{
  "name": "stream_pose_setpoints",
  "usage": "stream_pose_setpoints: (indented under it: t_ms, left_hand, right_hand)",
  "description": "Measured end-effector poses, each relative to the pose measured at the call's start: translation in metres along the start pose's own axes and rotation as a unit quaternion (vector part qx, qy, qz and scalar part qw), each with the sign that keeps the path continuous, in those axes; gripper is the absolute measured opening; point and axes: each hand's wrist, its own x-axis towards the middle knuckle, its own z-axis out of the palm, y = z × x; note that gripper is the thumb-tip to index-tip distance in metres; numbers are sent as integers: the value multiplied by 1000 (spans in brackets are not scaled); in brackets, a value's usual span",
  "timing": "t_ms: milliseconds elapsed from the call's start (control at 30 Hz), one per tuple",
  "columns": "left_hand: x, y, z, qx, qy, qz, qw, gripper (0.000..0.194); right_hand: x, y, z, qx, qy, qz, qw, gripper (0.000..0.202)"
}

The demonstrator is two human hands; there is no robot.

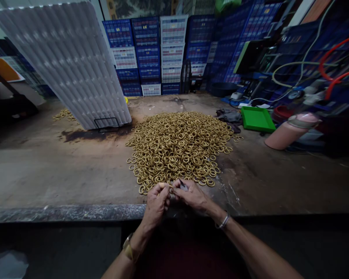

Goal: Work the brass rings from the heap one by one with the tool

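Observation:
A broad heap of brass-coloured rings [177, 143] lies on the worktable, and both hands are at its near edge. My left hand [156, 201] is closed, thumb and fingers pinching one brass-coloured ring [171, 186] that is mostly hidden by the fingers. Close against it, my right hand [193, 197] is closed around a small grey blade-like tool [183, 186] with a dark pointed end. The fingertips of the two hands nearly meet at the ring. Whether the tool touches the ring cannot be made out.
A tall stack of white ribbed trays [66, 62] stands at left in a black wire holder [107, 123]. A green tray [257, 118], a pink cylinder [291, 131] and a dark cloth [229, 115] lie to the right. Blue and white crates [147, 58] line the back.

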Motion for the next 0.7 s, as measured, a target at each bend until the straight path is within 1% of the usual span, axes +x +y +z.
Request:
stream_pose_setpoints:
  t_ms: [67, 133, 200, 267, 333, 400, 500, 600, 700]
  left_hand:
    - [-1, 0, 1, 27, 19, 25, 999, 27]
    - [-2, 0, 2, 63, 33, 70, 995, 24]
    - [-4, 0, 3, 84, 26, 113, 990, 22]
    - [-5, -1, 3, 80, 14, 126, 989, 21]
    - [-6, -2, 2, 69, 13, 95, 993, 22]
    - [-7, -3, 1, 60, 13, 43, 997, 24]
    - [-7, -4, -1, 34, -11, -16, 999, 29]
    - [-6, -5, -3, -22, -42, -45, 998, 29]
    - [-7, -7, -3, -69, -59, -56, 994, 27]
  right_hand:
    - [0, 0, 4, 40, 7, 30, 999, 23]
    - [1, 3, 8, 82, 12, 62, 995, 27]
    - [2, 6, 11, 106, 16, 74, 991, 31]
    - [3, 9, 13, 107, 19, 78, 991, 33]
    - [4, 11, 14, 94, 30, 77, 992, 33]
    - [5, 10, 13, 65, 54, 69, 994, 30]
    - [7, 5, 12, -1, 93, 34, 995, 23]
    - [8, 3, 12, -50, 103, 3, 993, 20]
    - [8, 6, 12, -42, 102, -1, 994, 19]
